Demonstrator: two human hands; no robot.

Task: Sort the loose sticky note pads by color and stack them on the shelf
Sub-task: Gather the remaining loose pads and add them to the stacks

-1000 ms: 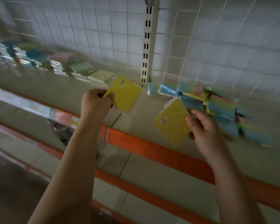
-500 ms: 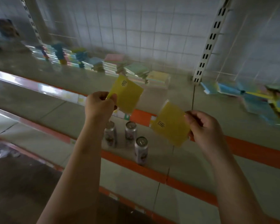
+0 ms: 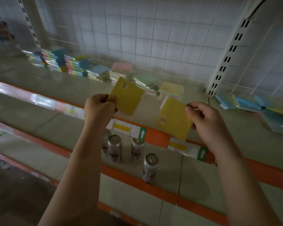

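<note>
left hand (image 3: pixel 99 108): raised above the shelf edge, fingers curled, pinched the lower-left corner of a yellow pad (image 3: pixel 127 96); pad tilted, round barcode sticker near its top.
right hand (image 3: pixel 206 118): raised level with the left, thumb and fingers pinched the right edge of a second yellow pad (image 3: pixel 174 118); sticker faced down-left, wrapper looked glossy.
pads vs each other: side by side, apart, not touching; both in the air, over the shelf's front lip.
shelf (image 3: pixel 59 85): grey deck, orange front rail with price labels.
sorted stacks (image 3: pixel 121 71): stood in a row along the back of the shelf by the wire grid; blue, pink, green and pale yellow tops visible, the pale yellow stack (image 3: pixel 171 89) nearest the held pads.
loose pile (image 3: pixel 252 104): mixed blue and yellow pads lay scattered at right, past the slotted upright (image 3: pixel 225 57).
lower shelf: four cans (image 3: pixel 150 168) stood upright, below and between the forearms.
far left: blurred, contents unreadable.
</note>
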